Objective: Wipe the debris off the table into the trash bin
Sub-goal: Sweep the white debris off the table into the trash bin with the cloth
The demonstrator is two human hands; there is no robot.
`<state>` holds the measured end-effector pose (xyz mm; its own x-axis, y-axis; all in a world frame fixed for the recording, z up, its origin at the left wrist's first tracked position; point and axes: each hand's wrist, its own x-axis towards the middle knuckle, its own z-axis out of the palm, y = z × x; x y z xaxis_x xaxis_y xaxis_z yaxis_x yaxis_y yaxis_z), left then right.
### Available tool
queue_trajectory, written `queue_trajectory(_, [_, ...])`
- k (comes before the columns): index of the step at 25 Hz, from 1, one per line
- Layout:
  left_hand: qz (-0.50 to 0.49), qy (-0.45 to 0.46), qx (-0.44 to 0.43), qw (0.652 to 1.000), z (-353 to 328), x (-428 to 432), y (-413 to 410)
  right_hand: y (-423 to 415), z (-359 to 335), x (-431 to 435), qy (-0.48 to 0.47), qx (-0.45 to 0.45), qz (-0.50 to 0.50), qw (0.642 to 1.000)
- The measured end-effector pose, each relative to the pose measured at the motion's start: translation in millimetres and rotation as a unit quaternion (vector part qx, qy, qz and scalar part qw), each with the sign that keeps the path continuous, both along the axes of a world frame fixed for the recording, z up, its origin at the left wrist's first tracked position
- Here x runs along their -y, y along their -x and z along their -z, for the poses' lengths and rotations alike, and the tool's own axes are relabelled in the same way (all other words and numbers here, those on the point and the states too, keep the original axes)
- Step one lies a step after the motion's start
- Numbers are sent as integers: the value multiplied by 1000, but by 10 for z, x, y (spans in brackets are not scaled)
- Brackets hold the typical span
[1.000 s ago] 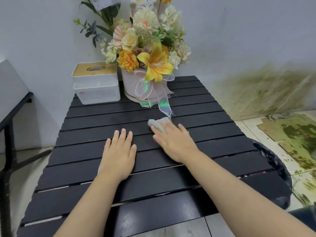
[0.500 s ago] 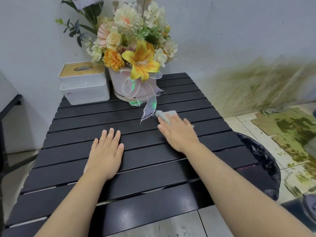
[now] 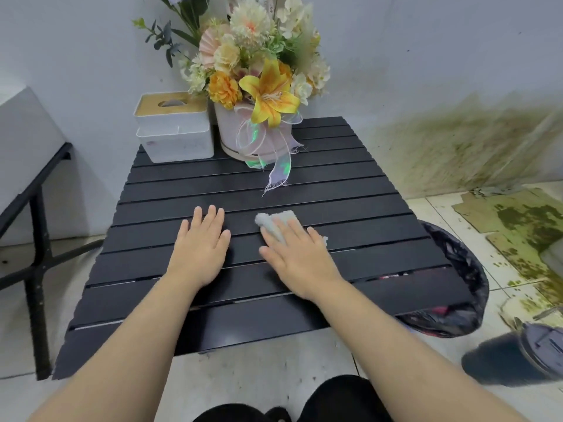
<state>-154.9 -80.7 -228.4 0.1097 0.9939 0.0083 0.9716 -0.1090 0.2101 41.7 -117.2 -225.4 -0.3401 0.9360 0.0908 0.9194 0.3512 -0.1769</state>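
Observation:
A black slatted table [image 3: 350, 190] fills the middle of the view. My right hand [image 3: 300, 257] presses flat on a pale grey cloth [image 3: 275, 219] near the table's centre; the cloth sticks out past my fingertips and at my little finger. My left hand [image 3: 202, 248] lies flat on the slats just to the left, fingers slightly apart, holding nothing. A trash bin lined with a black bag [image 3: 457, 278] stands on the floor against the table's right edge, partly tucked under it. No debris shows on the slats.
A white tissue box with a wooden lid [image 3: 173, 129] and a flower arrangement in a white pot [image 3: 259, 95] stand at the table's far end; a ribbon [image 3: 278, 175] trails onto the slats. A dark lidded container [image 3: 518, 357] sits on the floor at right. A black frame [image 3: 39, 226] stands left.
My right hand with the cloth has slid back left and towards me across the slats, close to my left hand. My view has shifted; the left hand stays flat.

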Motion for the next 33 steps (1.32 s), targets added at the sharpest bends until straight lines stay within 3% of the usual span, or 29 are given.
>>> queue_trajectory(2, [6,-43,-26,999,90,408,59,-576,-53,-55,-13,16,116,993])
queue_trajectory(4, [4,-28,-31,999,201,740,66,-954,-109,-87,21,42,263,964])
queue_trajectory(5, [-1,-13,-22,1000,241,786,65,-849,-107,-74,37,45,287,956])
queue_trajectory(6, [-6,-3,-15,1000,249,777,60,-573,-88,-50,18,42,257,965])
queue_trajectory(9, [-6,-2,-1,1000,215,710,42,434,52,274,19,0,40,999])
queue_trajectory(11, [-6,-4,2,1000,212,728,50,374,-31,386,10,-5,-37,999])
queue_trajectory(13, [-7,4,-5,1000,205,759,58,-169,-68,346,-17,-12,50,999])
queue_trajectory(15, [-3,7,-7,1000,183,754,29,-701,-108,345,22,-16,205,978])
queue_trajectory(17, [2,8,-1,1000,144,733,3,-708,-133,435,56,32,271,960])
queue_trajectory(18, [-2,9,14,1000,110,745,6,-472,-123,502,34,61,242,968])
queue_trajectory(20, [-17,6,30,999,76,831,40,162,-66,707,16,26,105,994])
queue_trajectory(23, [-3,-24,-32,999,148,1088,64,575,-29,1046,86,10,-56,995])
queue_trajectory(25, [-20,-29,-7,999,181,1179,64,159,-28,1017,53,29,-24,998])
queue_trajectory(28, [-30,-22,2,999,159,1148,32,-729,-79,884,57,6,181,982])
queue_trajectory(30, [-30,-18,-4,999,140,1150,15,-854,-98,844,80,35,259,962])
queue_trajectory(31, [-29,-15,-5,999,132,1153,11,-717,-61,832,69,63,245,965])
queue_trajectory(33, [-25,-9,-10,1000,117,1163,10,-338,25,905,61,65,126,988])
